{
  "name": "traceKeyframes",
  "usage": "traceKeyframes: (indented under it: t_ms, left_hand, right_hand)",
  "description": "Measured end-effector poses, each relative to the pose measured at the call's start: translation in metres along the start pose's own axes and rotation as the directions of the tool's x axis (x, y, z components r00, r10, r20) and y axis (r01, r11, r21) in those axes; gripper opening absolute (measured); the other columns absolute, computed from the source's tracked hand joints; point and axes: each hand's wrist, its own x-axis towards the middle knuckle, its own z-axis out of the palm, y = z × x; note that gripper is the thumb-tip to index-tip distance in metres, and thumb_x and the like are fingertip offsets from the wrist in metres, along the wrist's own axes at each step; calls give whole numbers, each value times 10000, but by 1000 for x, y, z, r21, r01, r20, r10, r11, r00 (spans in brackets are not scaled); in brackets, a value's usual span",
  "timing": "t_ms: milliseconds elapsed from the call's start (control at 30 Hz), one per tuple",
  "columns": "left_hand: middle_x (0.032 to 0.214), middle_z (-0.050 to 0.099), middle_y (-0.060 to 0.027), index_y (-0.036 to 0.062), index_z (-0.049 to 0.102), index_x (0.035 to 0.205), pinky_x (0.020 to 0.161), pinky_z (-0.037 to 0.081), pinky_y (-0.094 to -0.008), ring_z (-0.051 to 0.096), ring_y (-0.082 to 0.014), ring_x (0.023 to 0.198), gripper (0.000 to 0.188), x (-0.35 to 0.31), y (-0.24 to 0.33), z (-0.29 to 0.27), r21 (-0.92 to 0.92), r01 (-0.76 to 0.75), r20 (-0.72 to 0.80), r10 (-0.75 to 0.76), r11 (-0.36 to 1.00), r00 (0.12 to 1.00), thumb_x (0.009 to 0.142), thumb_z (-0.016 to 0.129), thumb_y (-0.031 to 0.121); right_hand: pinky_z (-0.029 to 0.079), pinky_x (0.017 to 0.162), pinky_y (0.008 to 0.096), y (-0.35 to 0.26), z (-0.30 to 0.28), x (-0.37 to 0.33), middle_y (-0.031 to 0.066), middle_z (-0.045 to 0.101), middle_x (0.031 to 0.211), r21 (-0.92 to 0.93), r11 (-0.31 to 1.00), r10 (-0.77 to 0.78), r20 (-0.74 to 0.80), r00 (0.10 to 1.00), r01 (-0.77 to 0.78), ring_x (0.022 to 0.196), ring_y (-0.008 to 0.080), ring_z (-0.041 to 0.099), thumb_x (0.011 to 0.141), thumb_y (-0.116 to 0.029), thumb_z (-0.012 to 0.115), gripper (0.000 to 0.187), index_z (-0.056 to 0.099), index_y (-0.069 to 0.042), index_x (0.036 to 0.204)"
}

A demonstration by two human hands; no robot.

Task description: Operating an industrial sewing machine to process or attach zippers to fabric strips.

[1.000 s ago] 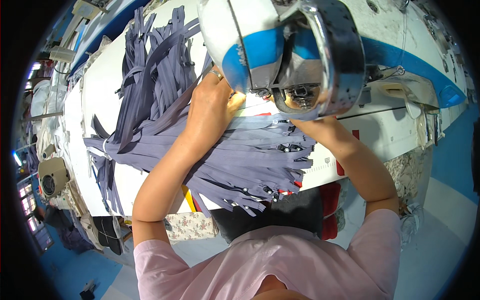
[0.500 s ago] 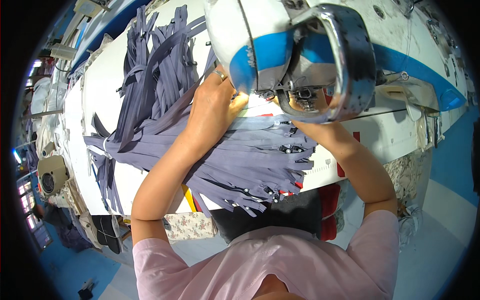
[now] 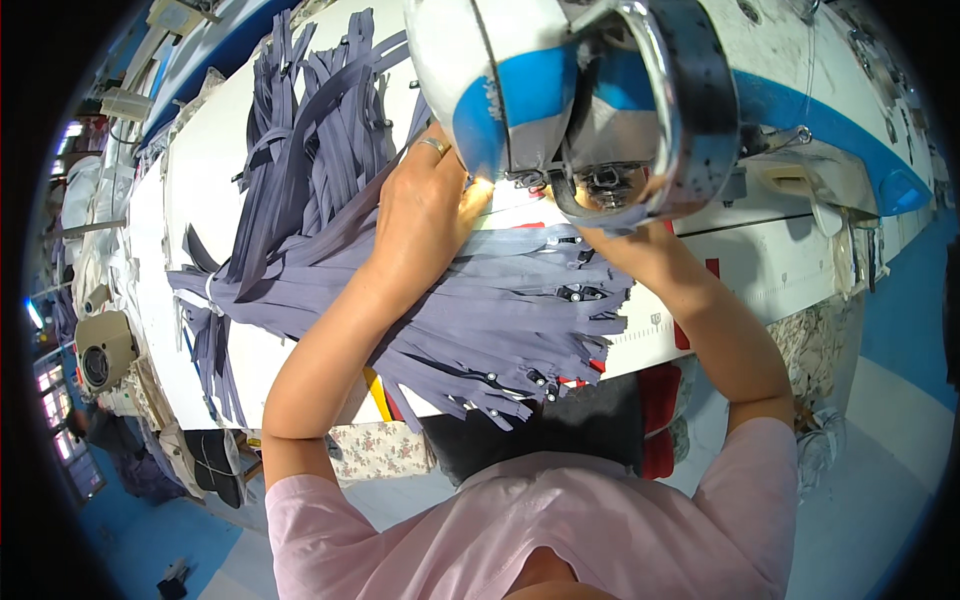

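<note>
My left hand [image 3: 425, 205], with a ring on one finger, is beside the needle area of a white and blue sewing machine [image 3: 535, 90]. Its fingers look bent and closed, with the thumb lit by the lamp; what they hold is hidden by the machine head. Grey-purple zipper tape passes close to this hand. My right hand [image 3: 632, 245] reaches in behind the machine's shiny metal loop [image 3: 675, 110], which hides its fingers. Under my left forearm lies a tied fan of grey-purple zippers [image 3: 490, 310], its dark sliders toward the right.
Another bundle of zippers [image 3: 330, 130] lies on the white table [image 3: 210, 190] at the back left. A measuring scale [image 3: 655, 330] runs along the table's front, with a red strip [image 3: 712, 268] near my right forearm. A beige speaker-like box [image 3: 105, 352] stands at far left.
Machine head appears slightly further left and higher in view. My right hand has shifted a little upward; my left hand has barely moved. The zipper bundles lie as before.
</note>
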Motion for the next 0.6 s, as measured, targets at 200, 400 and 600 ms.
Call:
traceKeyframes:
  t_ms: [200, 400, 600]
  left_hand:
    - [1067, 628, -137, 17, 650, 1047, 761, 541, -436, 643, -363, 906, 227, -8, -7, 0, 76, 49, 100, -57, 996, 993, 854, 742, 90]
    - [1085, 626, -89, 69, 653, 1053, 792, 528, -424, 626, -325, 982, 213, 4, -19, -29, 525, 103, -80, -72, 845, 994, 858, 626, -13]
    - [985, 636, -81, 66, 681, 903, 793, 494, -418, 607, -294, 953, 197, -12, 29, -31, 24, -120, 94, 118, 992, 989, 742, 794, 69]
  right_hand:
    - [424, 829, 430, -5, -52, 5, 112, 523, 974, 428, 903, 7, 38, 999, -23, 961, 303, 503, 789, -62, 802, 359, 601, -23, 1084]
    - [433, 790, 399, -20, -63, 6, 98, 511, 888, 428, 899, 17, 168, 986, -88, 879, 282, 520, 809, -171, 837, 294, 603, -11, 890]
    - [440, 800, 406, -20, -59, 5, 121, 529, 909, 404, 913, 3, 150, 989, -64, 899, 313, 531, 891, -102, 742, 231, 562, 36, 847]
